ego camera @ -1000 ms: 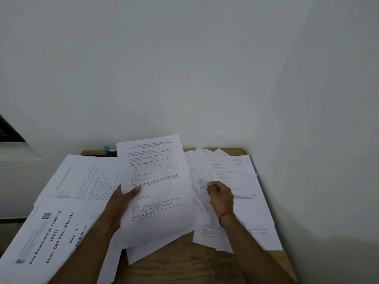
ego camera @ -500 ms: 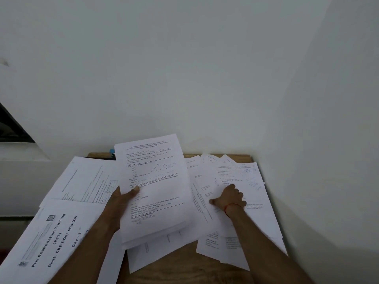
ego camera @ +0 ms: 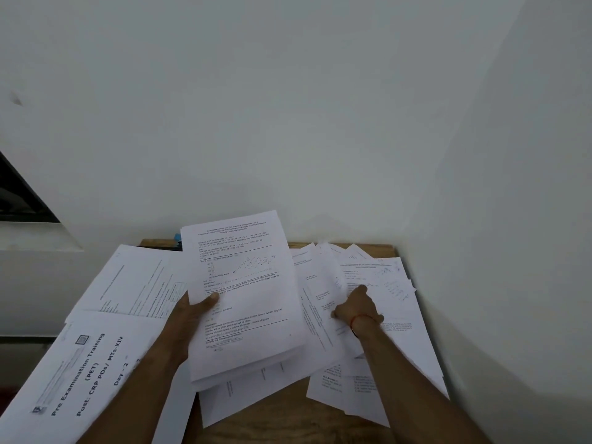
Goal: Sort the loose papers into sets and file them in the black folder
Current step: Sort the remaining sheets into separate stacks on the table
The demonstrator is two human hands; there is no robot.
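Head view. Looks to be mid-sort, well short of filing. Grips a sheaf of printed pages point(ego camera: 243, 299) in the left hand point(ego camera: 195, 310), thumb laid across the top page and fingers curled behind, held above the wooden table point(ego camera: 282, 408) and tilted toward the camera. Reaches with the right hand point(ego camera: 355, 310) into the loose papers point(ego camera: 387, 280) fanned over the table's right side; shows curled fingers down on the sheets, index stretched forward, yet cannot tell whether pinching one page or only pressing on the heap. Wears a red thread point(ego camera: 354, 325) at that wrist.

Probably calls next for peeling a single sheet free of the overlapping fan, checking its heading against the top page, and laying it on the sheaf. Needs a light touch: thin, sliding pages, likely to come up in twos or drag neighbours off the edge.

Finds no black folder for certain; only a dark strip at the table's far edge, beside a small blue object point(ego camera: 176, 237), mostly hidden. Shows on the left a cover sheet point(ego camera: 80, 373) headed "Pre Examination Training", overhanging the table, with a tabled sheet point(ego camera: 137, 283) beyond it. Backs onto bare wall behind and to the right; offers little bare wood for laying out separate sets.
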